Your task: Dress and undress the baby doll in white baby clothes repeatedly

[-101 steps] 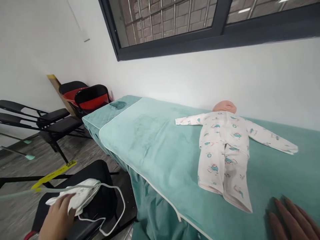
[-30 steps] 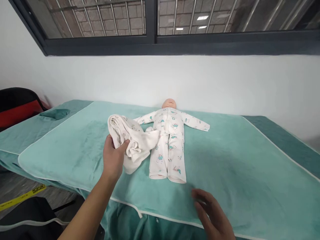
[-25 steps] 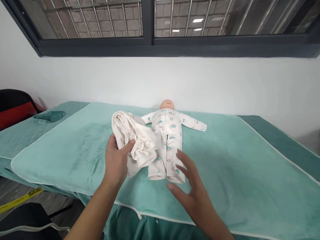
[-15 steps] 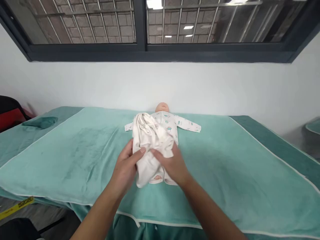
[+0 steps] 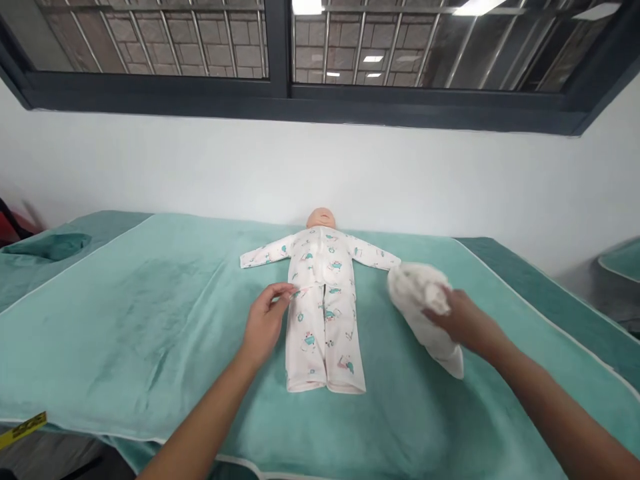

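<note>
A baby doll (image 5: 321,217) lies on its back, dressed in white pajamas (image 5: 320,257) with a small green and red print. The long sleeves stretch out to both sides, and the trouser legs lie straight toward me. At the waist, on the left edge, the thumb and fingertips of my left hand (image 5: 267,320) are pinched together at the pajamas' fabric. Off to the right, my right hand (image 5: 457,320) grips a bunched white cloth garment (image 5: 420,293), slightly blurred, hanging over the bed beside the doll's sleeve. Its exact kind does not show.
A green plush cover (image 5: 165,320) with white piping spreads under the doll. Behind it rise a white wall (image 5: 200,167) and a dark window frame (image 5: 280,100) with bars. A yellow strip (image 5: 23,430) and a red and black item (image 5: 13,227) are at the left edge.
The bunched white garment, held before the doll in both hands, has moved right in my right hand alone. My left hand has let go of it and is at the pajamas' waist. The trousers now show.
</note>
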{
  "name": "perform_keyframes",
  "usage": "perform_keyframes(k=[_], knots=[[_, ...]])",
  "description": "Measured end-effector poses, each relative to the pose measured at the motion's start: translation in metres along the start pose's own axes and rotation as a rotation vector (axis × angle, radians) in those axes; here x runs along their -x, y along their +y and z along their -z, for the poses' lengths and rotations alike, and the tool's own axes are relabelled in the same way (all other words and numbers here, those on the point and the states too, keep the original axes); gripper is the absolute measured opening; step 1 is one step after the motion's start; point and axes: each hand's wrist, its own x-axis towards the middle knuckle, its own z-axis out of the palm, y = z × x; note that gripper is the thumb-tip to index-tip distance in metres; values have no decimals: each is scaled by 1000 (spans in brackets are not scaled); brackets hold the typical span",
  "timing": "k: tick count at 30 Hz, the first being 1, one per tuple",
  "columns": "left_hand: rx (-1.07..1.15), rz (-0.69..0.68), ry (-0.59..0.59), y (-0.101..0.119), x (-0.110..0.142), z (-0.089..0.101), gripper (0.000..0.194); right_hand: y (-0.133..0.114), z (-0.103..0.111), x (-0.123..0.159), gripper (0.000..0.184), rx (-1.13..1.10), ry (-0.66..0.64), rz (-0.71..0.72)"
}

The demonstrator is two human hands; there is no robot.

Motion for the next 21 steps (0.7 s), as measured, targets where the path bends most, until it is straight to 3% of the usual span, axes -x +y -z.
perform_keyframes(k=[3, 6, 8, 10, 13, 17, 21], knots=[[-84, -75, 13, -6, -35, -10, 22, 4, 4, -8, 61, 107, -257, 41], [-97, -154, 5, -6, -80, -27, 23, -28, 16, -23, 75, 144, -168, 87], [-105, -184, -16, -5, -113, -42, 24, -62, 8, -34, 66, 124, -167, 106], [-120, -182, -47, -4, -144, -59, 26, -97, -19, -48, 50, -54, -217, 151], [-135, -167, -102, -5, -179, -81, 29, -138, -82, -78, 32, -249, -252, 230], [-163, -217, -154, -15, -199, -91, 37, -169, -154, -124, 28, -37, -313, 204], [-209, -305, -205, -26, -203, -86, 45, -180, -185, -152, 26, 121, -364, 171]])
